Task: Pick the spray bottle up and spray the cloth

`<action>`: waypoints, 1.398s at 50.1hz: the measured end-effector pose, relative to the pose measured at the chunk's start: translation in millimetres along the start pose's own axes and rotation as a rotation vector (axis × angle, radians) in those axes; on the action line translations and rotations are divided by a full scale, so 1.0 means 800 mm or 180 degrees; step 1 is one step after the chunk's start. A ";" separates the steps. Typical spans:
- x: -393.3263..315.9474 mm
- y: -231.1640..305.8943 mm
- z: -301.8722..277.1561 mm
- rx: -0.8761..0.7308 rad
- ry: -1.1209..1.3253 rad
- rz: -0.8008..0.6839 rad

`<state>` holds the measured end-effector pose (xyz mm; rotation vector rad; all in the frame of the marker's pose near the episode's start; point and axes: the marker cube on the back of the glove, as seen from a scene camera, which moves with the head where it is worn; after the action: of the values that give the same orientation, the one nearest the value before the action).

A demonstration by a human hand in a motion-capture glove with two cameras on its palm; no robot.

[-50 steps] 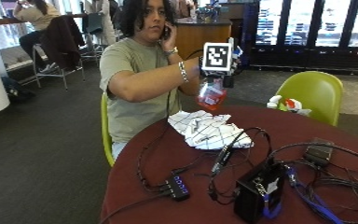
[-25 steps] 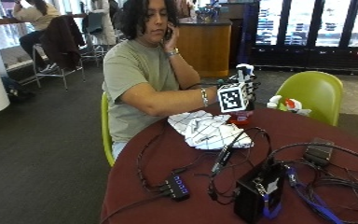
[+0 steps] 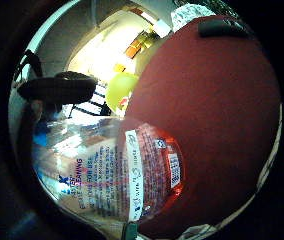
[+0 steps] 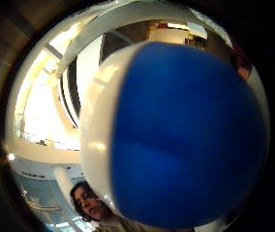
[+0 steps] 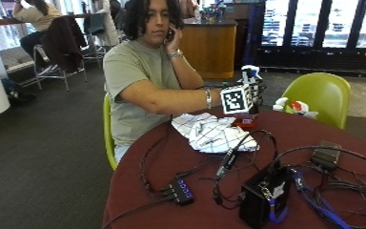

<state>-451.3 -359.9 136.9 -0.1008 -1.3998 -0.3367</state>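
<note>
The spray bottle (image 5: pixel 246 117) stands upright at the far side of the dark red round table (image 5: pixel 170 167), its red liquid low at the base and its white and blue head (image 5: pixel 251 72) on top. My gloved right hand (image 5: pixel 257 91) grips its neck. A white cloth with a dark grid (image 5: pixel 211 133) lies crumpled on the table just in front of and beside the bottle. In the little finger side palm view the labelled bottle (image 3: pixel 132 175) hangs close over the table (image 3: pixel 217 100). The blue and white spray head (image 4: pixel 176 135) fills the thumb side palm view.
Black cables loop across the table's near half, with a USB hub (image 5: pixel 180 191), a black box (image 5: pixel 262 198) and a small black device (image 5: pixel 326 155). A green chair (image 5: pixel 319 95) stands behind the table, a white and red object (image 5: pixel 292 106) by it. The person's bare hand holds a phone (image 5: pixel 170 34) to the ear.
My hand has come down with the bottle from above the cloth to the table's far side, past the cloth.
</note>
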 end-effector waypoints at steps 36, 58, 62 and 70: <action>-0.093 0.373 -0.249 -0.0101 0.3349 -0.0429; -0.144 0.478 -0.281 0.0414 0.4543 -0.0188; -0.148 0.478 -0.277 0.0411 0.4535 -0.0178; -0.151 0.473 -0.271 0.0498 0.4532 -0.0330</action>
<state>-152.0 -38.1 29.5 0.3022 -0.0123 -0.2737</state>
